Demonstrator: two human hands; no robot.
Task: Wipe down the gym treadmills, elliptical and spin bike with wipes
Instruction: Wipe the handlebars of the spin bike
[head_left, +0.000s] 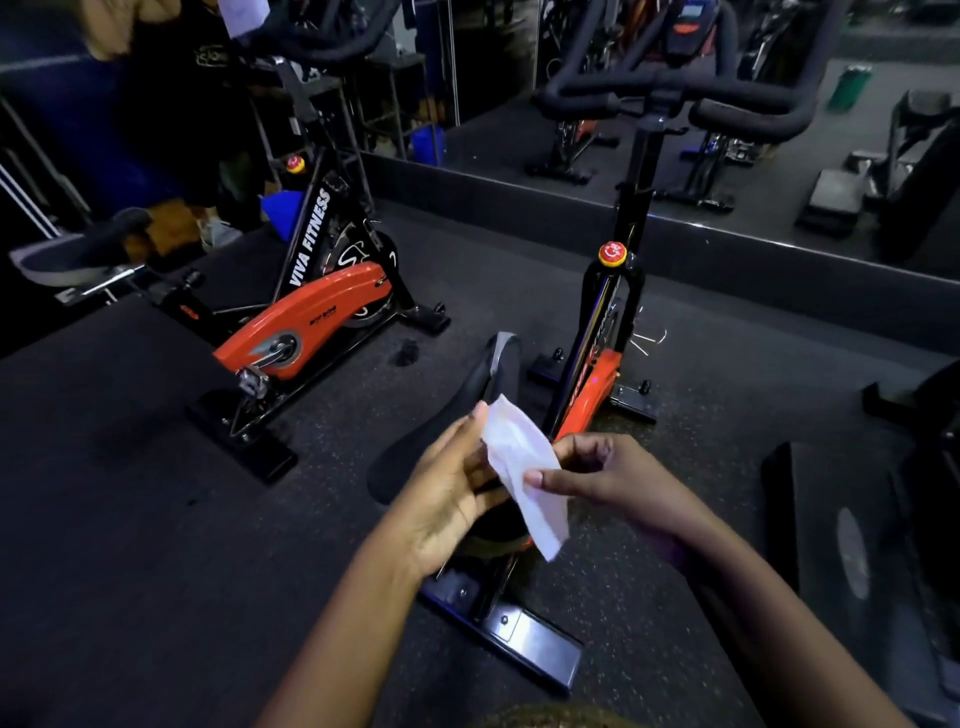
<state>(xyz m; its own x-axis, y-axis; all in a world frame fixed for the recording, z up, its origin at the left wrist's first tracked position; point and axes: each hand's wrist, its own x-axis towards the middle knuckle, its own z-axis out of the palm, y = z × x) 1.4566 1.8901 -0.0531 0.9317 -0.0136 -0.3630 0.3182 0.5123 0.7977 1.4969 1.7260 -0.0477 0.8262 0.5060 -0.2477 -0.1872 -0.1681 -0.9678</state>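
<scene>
Readying the wipe (524, 467) above the spin bike saddle (415, 452), right hand (608, 473) pinching it, left hand (452, 493) touching it straight-fingered; wiping the saddle likely next

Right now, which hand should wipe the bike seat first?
Probably the right hand: it pinches the white wipe just above the spin bike's black saddle. The left hand only touches the wipe's top edge with straight fingers.

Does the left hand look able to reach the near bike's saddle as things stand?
Probably yes. The left hand appears just above the black saddle, with nothing between them. It only touches the wipe, which the right hand pinches.
</scene>
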